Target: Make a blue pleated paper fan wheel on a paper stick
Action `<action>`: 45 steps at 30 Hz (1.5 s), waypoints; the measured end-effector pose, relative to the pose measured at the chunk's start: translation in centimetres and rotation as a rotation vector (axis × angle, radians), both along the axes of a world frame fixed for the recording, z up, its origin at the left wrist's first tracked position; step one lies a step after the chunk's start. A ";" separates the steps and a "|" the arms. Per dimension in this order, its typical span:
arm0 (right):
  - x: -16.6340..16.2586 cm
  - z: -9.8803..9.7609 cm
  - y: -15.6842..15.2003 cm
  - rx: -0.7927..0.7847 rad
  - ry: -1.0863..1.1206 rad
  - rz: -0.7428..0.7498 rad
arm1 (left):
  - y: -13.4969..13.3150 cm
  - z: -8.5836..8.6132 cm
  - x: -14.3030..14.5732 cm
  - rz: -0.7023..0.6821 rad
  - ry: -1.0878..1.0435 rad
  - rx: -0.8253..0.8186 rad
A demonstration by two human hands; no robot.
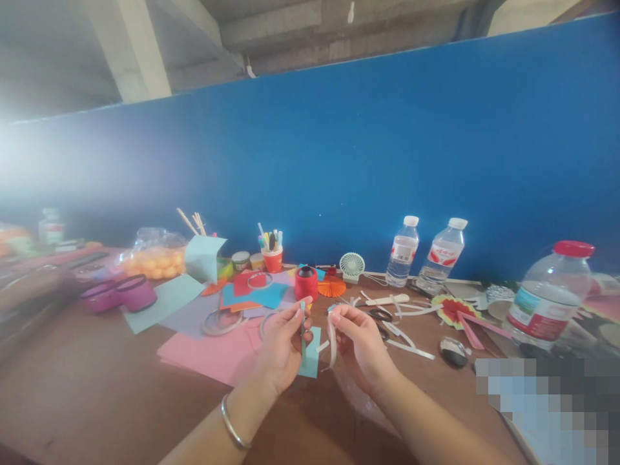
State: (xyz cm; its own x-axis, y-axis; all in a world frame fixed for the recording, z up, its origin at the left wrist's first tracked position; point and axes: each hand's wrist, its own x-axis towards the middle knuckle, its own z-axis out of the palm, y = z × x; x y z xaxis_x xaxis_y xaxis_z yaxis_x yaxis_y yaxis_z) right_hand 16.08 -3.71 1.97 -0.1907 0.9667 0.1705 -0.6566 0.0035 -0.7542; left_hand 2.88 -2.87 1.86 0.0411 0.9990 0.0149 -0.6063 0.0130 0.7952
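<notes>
My left hand (289, 342) is closed on a narrow light green paper strip (303, 339), which stands upright between thumb and fingers. Across from it, my right hand (358, 339) pinches a white strip (332, 342) that hangs down from the fingertips; a small bluish bit shows at its top. The two hands are apart, above the brown table. A light blue-green piece of paper (310, 355) lies beneath them, partly hidden by my left hand. Just beyond sits a red container with a black top (306, 284).
Pink sheets (208, 358), rolls of tape (221, 321) and purple containers (138, 292) lie left. Behind are a cup of pens (273, 259) and a small fan (352, 265). To the right stand water bottles (402, 252), a large red-capped bottle (547, 300) and loose white strips (411, 351).
</notes>
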 end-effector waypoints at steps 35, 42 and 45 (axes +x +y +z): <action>-0.8 0.5 -0.7 -0.043 -0.454 -0.274 | -0.8 -0.8 0.4 0.159 0.555 0.161; -0.7 0.2 -0.4 -0.017 -0.494 -0.268 | -0.8 -0.2 0.5 0.188 0.603 0.174; -0.7 0.3 -0.4 -0.010 -0.511 -0.282 | -0.9 -0.1 0.5 0.185 0.623 0.182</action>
State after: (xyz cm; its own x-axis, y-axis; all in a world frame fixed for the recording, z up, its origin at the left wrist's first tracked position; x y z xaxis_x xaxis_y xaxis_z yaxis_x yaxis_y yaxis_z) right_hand 15.42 -4.16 2.31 0.0185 0.9932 0.1153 -0.1837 0.1167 -0.9760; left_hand 3.40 -3.73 1.77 -0.0747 0.9742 0.2130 -0.0135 -0.2146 0.9766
